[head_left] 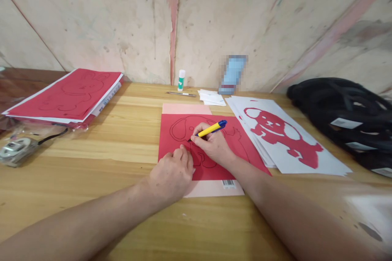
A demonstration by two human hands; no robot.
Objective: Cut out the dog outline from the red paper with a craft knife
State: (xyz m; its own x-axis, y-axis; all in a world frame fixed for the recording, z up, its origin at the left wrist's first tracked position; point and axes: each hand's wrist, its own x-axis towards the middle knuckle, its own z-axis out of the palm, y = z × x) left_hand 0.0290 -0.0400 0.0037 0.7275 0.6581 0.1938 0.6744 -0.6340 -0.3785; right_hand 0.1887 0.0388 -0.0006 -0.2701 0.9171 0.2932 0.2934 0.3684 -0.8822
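**A:** On the wooden table (92,138), biggest to smallest: red sheet (183,124) lies flat on a pink backing sheet (186,109), dead centre in front of me. Dog outline drawn on the red. My left hand (171,173) is curled loosely, knuckles down, pinning the sheet's lower left part; it holds nothing, just presses. My right hand (212,144) is closed around the yellow-and-blue knife pen (211,129), tip down on the outline near the middle.

**B:** Risks?

**A:** Main one, as I judge it: my left fingers sit just beside the tip. A slip toward me and the tip hits them. Second: the red sheet is only held at one spot, so a sideways drag could skate it off the pink backing and pull the line off the outline. Third: too much pressure could tear the narrow parts of the figure.

**B:** Anything else close?

**A:** Stack of white sheets (294,138) with a finished red dog on top, just right of my work, edges nearly touching. A swing of my right forearm could shove it. Black helmet (343,114) far right, red stack (67,96) far left, glue stick (181,80) by the wall: all well apart.

**B:** Readable text?

**A:** None. Barcode label (228,184) on the pink backing's lower edge, digits too small. White tags on the helmet, illegible. One item by the wall is blurred.
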